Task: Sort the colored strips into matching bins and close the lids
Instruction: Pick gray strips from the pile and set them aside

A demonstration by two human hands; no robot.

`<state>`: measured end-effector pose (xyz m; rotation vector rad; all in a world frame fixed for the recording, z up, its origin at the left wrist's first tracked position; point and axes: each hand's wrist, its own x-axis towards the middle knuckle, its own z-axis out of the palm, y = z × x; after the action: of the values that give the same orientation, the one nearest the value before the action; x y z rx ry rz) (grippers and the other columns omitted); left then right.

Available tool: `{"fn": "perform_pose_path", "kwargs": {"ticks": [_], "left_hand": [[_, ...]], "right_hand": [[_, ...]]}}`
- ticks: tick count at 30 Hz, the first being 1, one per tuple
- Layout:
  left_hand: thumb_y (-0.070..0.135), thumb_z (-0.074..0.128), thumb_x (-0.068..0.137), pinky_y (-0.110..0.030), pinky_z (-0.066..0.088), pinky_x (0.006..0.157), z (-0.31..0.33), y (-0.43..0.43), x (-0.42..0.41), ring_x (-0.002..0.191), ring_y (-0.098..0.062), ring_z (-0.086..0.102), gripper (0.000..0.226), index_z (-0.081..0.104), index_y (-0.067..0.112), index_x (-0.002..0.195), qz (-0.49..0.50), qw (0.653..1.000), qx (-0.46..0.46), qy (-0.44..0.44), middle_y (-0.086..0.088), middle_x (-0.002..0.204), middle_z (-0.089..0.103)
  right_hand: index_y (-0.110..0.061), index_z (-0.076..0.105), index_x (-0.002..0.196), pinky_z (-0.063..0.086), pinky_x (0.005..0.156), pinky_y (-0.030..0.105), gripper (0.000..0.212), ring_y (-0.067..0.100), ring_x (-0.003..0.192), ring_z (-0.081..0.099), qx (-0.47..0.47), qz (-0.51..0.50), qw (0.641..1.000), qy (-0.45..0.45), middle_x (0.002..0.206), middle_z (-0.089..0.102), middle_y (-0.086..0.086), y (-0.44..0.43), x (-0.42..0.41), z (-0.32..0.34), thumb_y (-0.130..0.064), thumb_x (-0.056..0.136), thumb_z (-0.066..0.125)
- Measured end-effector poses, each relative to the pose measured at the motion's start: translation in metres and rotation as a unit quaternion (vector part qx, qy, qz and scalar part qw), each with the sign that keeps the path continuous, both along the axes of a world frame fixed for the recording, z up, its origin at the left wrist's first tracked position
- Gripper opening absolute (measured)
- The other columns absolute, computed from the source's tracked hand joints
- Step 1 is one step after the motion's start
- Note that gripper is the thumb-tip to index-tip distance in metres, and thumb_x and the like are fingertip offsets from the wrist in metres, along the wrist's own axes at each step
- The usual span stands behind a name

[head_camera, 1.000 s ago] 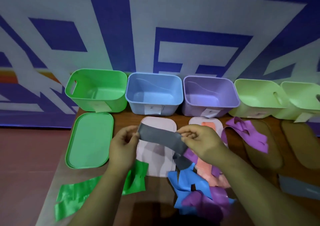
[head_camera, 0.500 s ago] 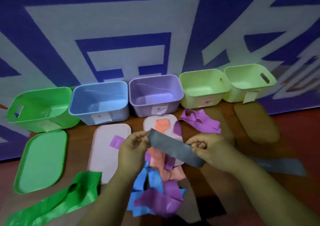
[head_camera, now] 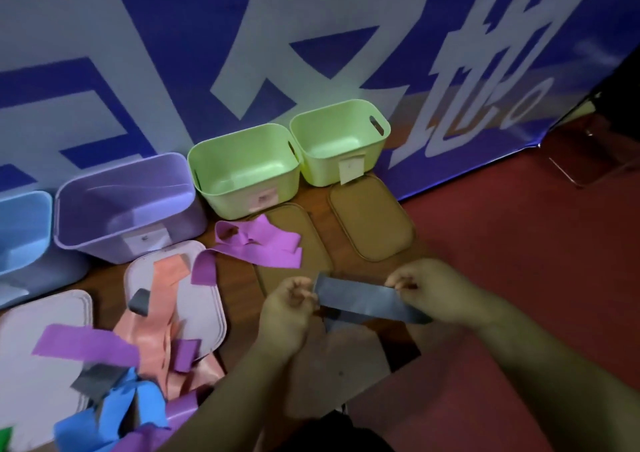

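Observation:
A grey strip is stretched between my hands above the right part of the table. My left hand pinches its left end, and my right hand pinches its right end. Two light green bins stand open at the back right, each with a brown lid lying in front of it. A purple bin and a blue bin stand to their left. Loose purple, orange, blue and grey strips lie on the table's left side.
Two pale pink lids lie under the pile of strips at the left. The wooden table's right front corner is just below my hands, with red floor beyond it. A blue and white banner hangs behind the bins.
My view has swung right, so the green bin and its lid have left the frame. Both hands have carried the grey strip right, to in front of the light green bins.

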<state>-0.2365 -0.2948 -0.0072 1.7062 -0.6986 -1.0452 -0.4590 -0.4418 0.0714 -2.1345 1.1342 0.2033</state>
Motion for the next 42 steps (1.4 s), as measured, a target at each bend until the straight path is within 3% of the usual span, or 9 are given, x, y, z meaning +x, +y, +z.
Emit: {"fn": "perform_pose_path", "kwargs": {"ticks": [3, 8, 13, 21, 27, 31, 34, 37, 42], "left_hand": [[-0.010, 0.061, 0.088, -0.023, 0.046, 0.075, -0.009, -0.011, -0.011, 0.066, 0.002, 0.062, 0.028, 0.059, 0.018, 0.091, -0.015, 0.999, 0.036, -0.017, 0.002, 0.076, 0.067], [-0.001, 0.069, 0.085, -0.005, 0.042, 0.070, -0.007, 0.007, 0.004, 0.068, 0.012, 0.060, 0.021, 0.060, 0.017, 0.091, -0.012, 0.993, 0.057, -0.100, 0.009, 0.080, 0.068], [0.034, 0.064, 0.079, -0.028, 0.052, 0.073, -0.009, 0.057, 0.051, 0.077, -0.004, 0.066, 0.013, 0.063, 0.027, 0.090, 0.005, 0.976, 0.088, -0.198, 0.010, 0.084, 0.070], [0.025, 0.069, 0.088, -0.011, 0.046, 0.061, -0.001, 0.142, 0.130, 0.071, -0.002, 0.065, 0.020, 0.058, 0.034, 0.102, 0.088, 0.961, 0.142, -0.221, 0.012, 0.088, 0.067], [0.022, 0.072, 0.085, -0.006, 0.040, 0.066, -0.005, 0.200, 0.189, 0.079, 0.000, 0.060, 0.027, 0.062, 0.026, 0.109, 0.114, 0.950, 0.177, -0.233, 0.009, 0.089, 0.064], [0.025, 0.073, 0.083, -0.021, 0.047, 0.070, -0.008, 0.231, 0.223, 0.081, -0.008, 0.063, 0.024, 0.061, 0.029, 0.104, 0.114, 0.947, 0.193, -0.229, 0.008, 0.093, 0.065], [0.023, 0.073, 0.083, -0.013, 0.046, 0.069, -0.011, 0.249, 0.240, 0.082, -0.004, 0.061, 0.028, 0.058, 0.035, 0.102, 0.135, 0.945, 0.201, -0.219, 0.011, 0.096, 0.063], [0.020, 0.074, 0.082, -0.023, 0.051, 0.075, -0.017, 0.260, 0.255, 0.084, -0.007, 0.061, 0.031, 0.058, 0.036, 0.103, 0.141, 0.947, 0.201, -0.209, 0.011, 0.098, 0.063], [0.026, 0.075, 0.081, -0.022, 0.047, 0.075, -0.031, 0.263, 0.274, 0.088, -0.015, 0.063, 0.037, 0.061, 0.029, 0.116, 0.122, 0.947, 0.237, -0.181, 0.004, 0.104, 0.061]], "right_hand": [[-0.022, 0.073, 0.109, 0.051, 0.082, 0.027, 0.028, 0.004, 0.092, 0.064, -0.020, 0.017, 1.000, 0.016, 0.103, 0.073, -0.008, -0.013, -0.004, -0.013, -0.012, 0.085, 0.062], [-0.018, 0.059, 0.133, 0.040, 0.093, 0.018, 0.044, 0.014, 0.119, 0.058, -0.016, 0.010, 1.000, 0.015, 0.131, 0.063, -0.002, -0.002, 0.015, -0.038, -0.026, 0.091, 0.067], [-0.024, 0.064, 0.123, 0.037, 0.079, 0.017, 0.036, 0.014, 0.108, 0.060, -0.003, 0.050, 0.999, 0.010, 0.121, 0.064, -0.004, 0.033, 0.066, -0.053, -0.024, 0.087, 0.069], [-0.030, 0.066, 0.119, 0.040, 0.082, 0.014, 0.036, 0.009, 0.108, 0.063, 0.011, 0.130, 0.991, -0.020, 0.117, 0.067, -0.010, 0.098, 0.176, -0.061, -0.031, 0.083, 0.071], [-0.026, 0.066, 0.121, 0.040, 0.084, 0.015, 0.038, 0.013, 0.109, 0.062, 0.021, 0.185, 0.982, -0.037, 0.121, 0.065, -0.007, 0.137, 0.256, -0.066, -0.025, 0.083, 0.070], [-0.027, 0.065, 0.120, 0.044, 0.087, 0.020, 0.036, 0.013, 0.107, 0.061, 0.029, 0.211, 0.976, -0.035, 0.121, 0.063, -0.006, 0.158, 0.299, -0.071, -0.023, 0.084, 0.069], [-0.027, 0.065, 0.121, 0.046, 0.093, 0.025, 0.037, 0.014, 0.105, 0.061, 0.030, 0.222, 0.974, -0.038, 0.122, 0.062, -0.006, 0.175, 0.330, -0.074, -0.023, 0.085, 0.069], [-0.027, 0.065, 0.121, 0.045, 0.093, 0.023, 0.038, 0.013, 0.109, 0.059, 0.023, 0.243, 0.969, -0.046, 0.124, 0.061, -0.008, 0.190, 0.356, -0.079, -0.023, 0.084, 0.068], [-0.025, 0.060, 0.129, 0.043, 0.101, 0.030, 0.044, 0.021, 0.119, 0.054, -0.002, 0.284, 0.958, -0.046, 0.131, 0.058, -0.003, 0.210, 0.386, -0.093, -0.030, 0.086, 0.067]]}}
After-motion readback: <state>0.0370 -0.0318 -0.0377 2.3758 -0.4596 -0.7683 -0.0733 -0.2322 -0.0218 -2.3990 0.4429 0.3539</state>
